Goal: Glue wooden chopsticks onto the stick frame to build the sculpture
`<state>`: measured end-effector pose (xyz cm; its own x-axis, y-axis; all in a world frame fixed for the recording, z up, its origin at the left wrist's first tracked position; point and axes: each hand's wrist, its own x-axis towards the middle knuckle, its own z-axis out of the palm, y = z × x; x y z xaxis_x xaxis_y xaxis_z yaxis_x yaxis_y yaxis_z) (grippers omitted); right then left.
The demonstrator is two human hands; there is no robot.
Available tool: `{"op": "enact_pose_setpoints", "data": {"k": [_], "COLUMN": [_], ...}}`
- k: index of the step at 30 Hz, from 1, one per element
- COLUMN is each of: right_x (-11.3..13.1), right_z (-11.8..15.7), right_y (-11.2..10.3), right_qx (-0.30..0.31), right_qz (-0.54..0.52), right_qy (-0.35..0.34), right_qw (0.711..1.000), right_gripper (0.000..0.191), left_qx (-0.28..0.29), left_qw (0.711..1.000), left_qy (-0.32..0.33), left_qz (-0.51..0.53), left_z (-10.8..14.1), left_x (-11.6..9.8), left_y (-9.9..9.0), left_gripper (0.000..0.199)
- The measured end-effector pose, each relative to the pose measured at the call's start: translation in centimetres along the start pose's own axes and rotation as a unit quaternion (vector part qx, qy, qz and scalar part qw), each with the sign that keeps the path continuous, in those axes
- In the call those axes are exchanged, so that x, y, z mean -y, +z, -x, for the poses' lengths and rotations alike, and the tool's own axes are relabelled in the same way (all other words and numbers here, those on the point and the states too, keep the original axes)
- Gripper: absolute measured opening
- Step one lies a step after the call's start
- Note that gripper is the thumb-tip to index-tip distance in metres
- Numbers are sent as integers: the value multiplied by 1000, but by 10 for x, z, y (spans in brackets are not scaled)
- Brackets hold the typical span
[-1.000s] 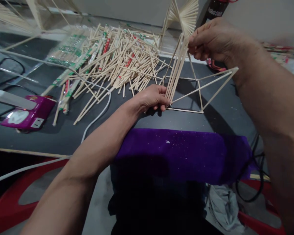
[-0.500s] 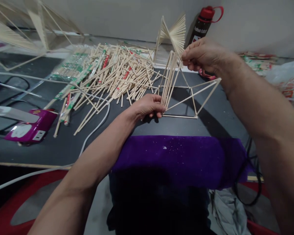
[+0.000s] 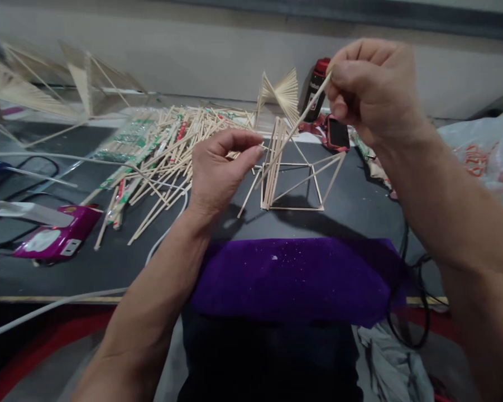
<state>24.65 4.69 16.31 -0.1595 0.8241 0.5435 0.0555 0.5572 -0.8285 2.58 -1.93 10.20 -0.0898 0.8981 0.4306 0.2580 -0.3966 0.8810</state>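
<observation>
My right hand (image 3: pixel 370 89), raised at the upper right, pinches one end of a wooden chopstick (image 3: pixel 307 110). The stick slants down to the left, in front of a small frame (image 3: pixel 293 208) built of similar sticks. This frame stands on the dark table, with several sticks set side by side up its left part. Left of it, my left hand (image 3: pixel 224 167) hovers above the table, thumb and forefinger slightly apart with nothing visible between them. A loose stick (image 3: pixel 248 195) leans low between that hand and the frame.
A heap of loose chopsticks (image 3: pixel 171 151) and wrapped packs lies at the left back. Further around are a magenta socket box (image 3: pixel 61 234), a white cable (image 3: pixel 167 231), a purple cloth (image 3: pixel 293 279), a phone (image 3: pixel 337 134), a bottle (image 3: pixel 314 97) and a fan-like stick structure (image 3: pixel 287 92).
My left hand has let go of the frame's lower left and lifted to the left. My right hand has risen from the frame's top, now with a chopstick visible in it. The view has tilted up.
</observation>
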Motion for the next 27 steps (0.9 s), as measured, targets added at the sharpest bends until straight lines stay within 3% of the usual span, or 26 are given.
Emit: {"op": "enact_pose_setpoints", "data": {"k": [4,7,13,18,23,27], "right_x": [16,18,18,16,16,9], "right_z": [34,54,84,106,118,108], "right_y": [20,34,46,40,34,14], "right_qx": [62,45,15,-7,-19,71], "right_qz": [-15,20,66,94,141,129], "right_qy": [6,29,26,-7,-39,-5], "right_qw": [998,998,997,996,989,989], "right_gripper": [10,13,18,6,7,16], "left_qx": [19,38,21,34,59,78], "left_qw": [999,998,995,996,997,997], "left_qy": [31,26,62,57,37,-9], "left_qz": [21,47,80,54,31,9], "left_z": [5,11,33,49,54,51], "left_x": [-38,-50,-45,-44,-43,-32], "left_y": [16,25,27,28,32,32], "left_gripper": [18,17,7,2,4,4]}}
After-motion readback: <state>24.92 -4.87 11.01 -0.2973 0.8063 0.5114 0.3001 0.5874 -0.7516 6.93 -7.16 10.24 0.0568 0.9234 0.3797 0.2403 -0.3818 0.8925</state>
